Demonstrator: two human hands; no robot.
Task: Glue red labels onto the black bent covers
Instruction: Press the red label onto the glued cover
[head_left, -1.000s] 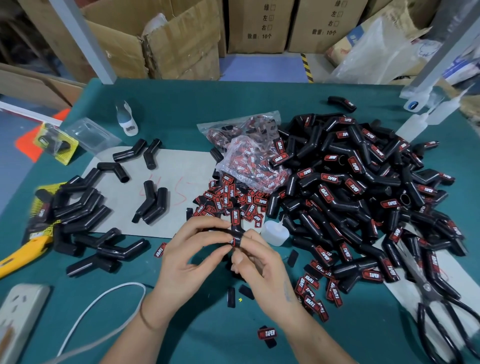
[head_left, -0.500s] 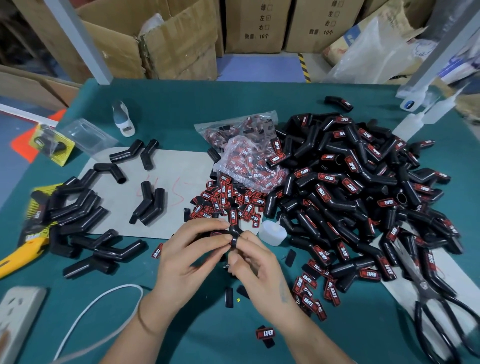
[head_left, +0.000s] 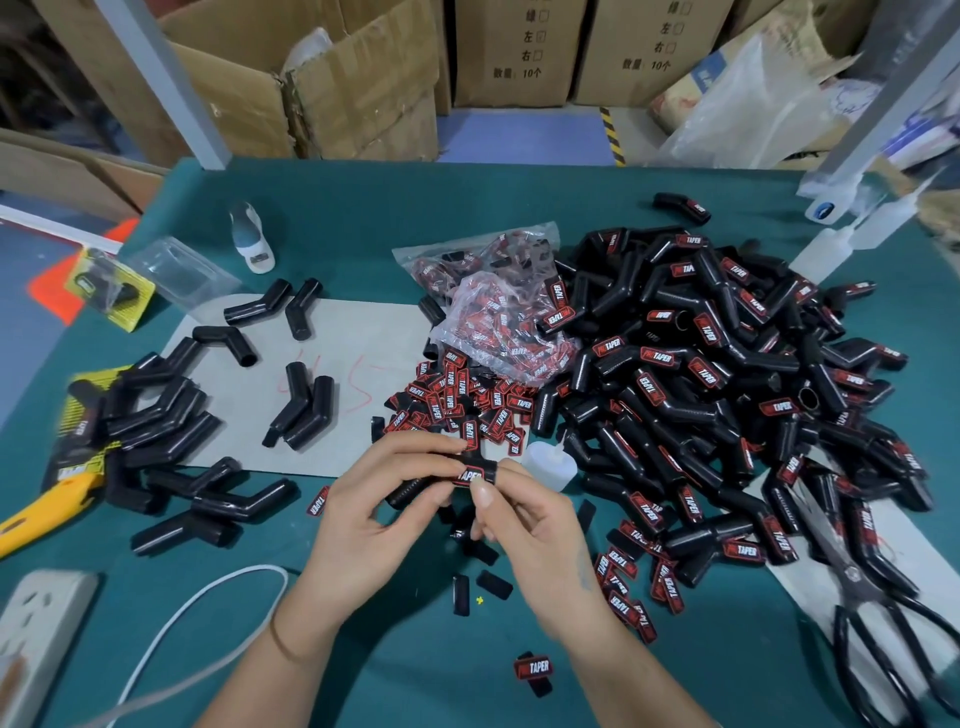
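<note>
A black bent cover (head_left: 415, 486) lies between my two hands above the green table. My left hand (head_left: 379, 509) grips its ribbed lower end. My right hand (head_left: 524, 519) pinches the upper end, thumb pressing a red label (head_left: 470, 474) on it. Loose red labels (head_left: 457, 405) are heaped just beyond my hands. Bare black covers (head_left: 156, 415) lie at the left. Covers that bear labels form a big pile (head_left: 727, 395) at the right. A small glue bottle (head_left: 550, 465) stands by my right hand.
Black scissors (head_left: 878, 639) lie at the right front. A yellow knife (head_left: 41, 514), a white power strip (head_left: 36, 629) and a white cable (head_left: 197, 603) are at the left front. Bags of labels (head_left: 498, 312) sit mid-table. Cardboard boxes stand behind the table.
Both hands have turned the cover, so the red label now faces up under my right thumb. The hands stay in the same place.
</note>
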